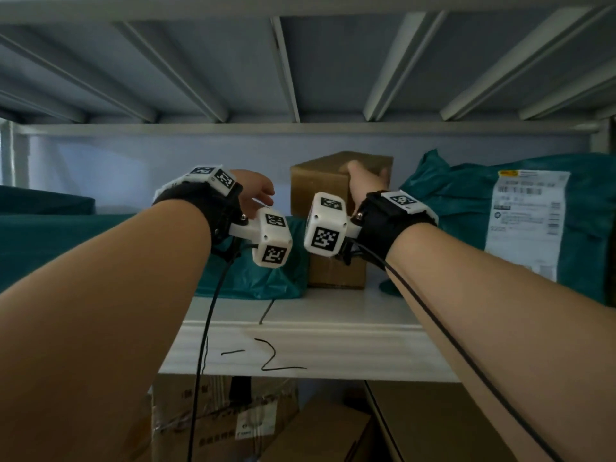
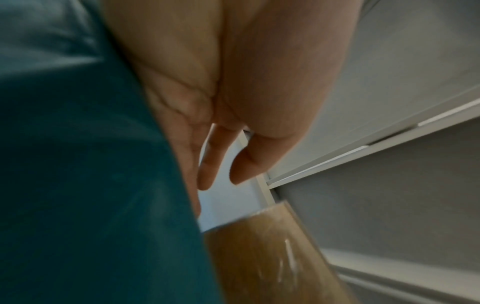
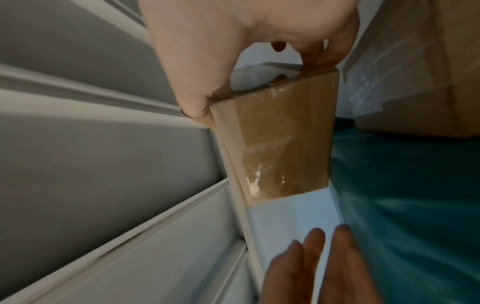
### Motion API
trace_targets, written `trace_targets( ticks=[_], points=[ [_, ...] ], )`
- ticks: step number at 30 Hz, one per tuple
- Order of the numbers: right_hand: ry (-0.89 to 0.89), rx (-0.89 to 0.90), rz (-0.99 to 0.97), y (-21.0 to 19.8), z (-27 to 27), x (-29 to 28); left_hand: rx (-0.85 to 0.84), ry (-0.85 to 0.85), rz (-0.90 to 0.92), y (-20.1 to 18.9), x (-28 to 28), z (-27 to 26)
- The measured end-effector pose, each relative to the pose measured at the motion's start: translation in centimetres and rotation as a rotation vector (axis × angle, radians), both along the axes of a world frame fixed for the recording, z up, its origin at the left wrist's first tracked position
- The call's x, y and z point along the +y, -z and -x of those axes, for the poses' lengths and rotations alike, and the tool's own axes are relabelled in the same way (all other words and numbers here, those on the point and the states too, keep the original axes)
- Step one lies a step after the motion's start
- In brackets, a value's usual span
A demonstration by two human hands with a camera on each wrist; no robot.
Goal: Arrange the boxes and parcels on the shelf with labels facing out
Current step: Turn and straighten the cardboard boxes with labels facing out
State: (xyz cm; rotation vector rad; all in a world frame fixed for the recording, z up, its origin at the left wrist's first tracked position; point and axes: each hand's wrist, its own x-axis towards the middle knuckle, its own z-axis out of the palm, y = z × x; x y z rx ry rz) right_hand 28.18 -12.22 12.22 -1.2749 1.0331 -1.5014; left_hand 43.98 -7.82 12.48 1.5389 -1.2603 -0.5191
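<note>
Two hands work mid-shelf: the left hand (image 1: 255, 191), fingers loose and holding nothing, hovers over a flat teal parcel (image 1: 253, 275), likely ready to steady the cardboard box (image 1: 320, 181) the right hand (image 1: 365, 181) pinches upright, probably turning it. Rightward, a teal parcel's (image 1: 466, 208) label (image 1: 526, 225) faces out, unreadable.

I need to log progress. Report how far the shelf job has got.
Done: right teal parcel shows its label outward. In hand: right hand grips the cardboard box, no label visible; left hand open beside it. Left: left teal parcels show no label.
</note>
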Motion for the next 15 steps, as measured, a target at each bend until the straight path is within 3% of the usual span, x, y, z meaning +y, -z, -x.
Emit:
trace_targets(
  ticks=[4, 11, 15],
  points=[
    [-0.124, -0.177, 0.013, 0.4, 0.3, 0.2, 0.086, 0.022, 0.103, 0.2, 1.0, 1.5],
    [-0.292, -0.222, 0.096, 1.9, 1.9, 4.8, 0.303, 0.118, 0.275, 0.7, 3.8, 2.6],
    [-0.359, -0.248, 0.145, 2.9, 2.2, 6.0, 0.153, 0.104, 0.256, 1.1, 5.8, 3.3]
  ],
)
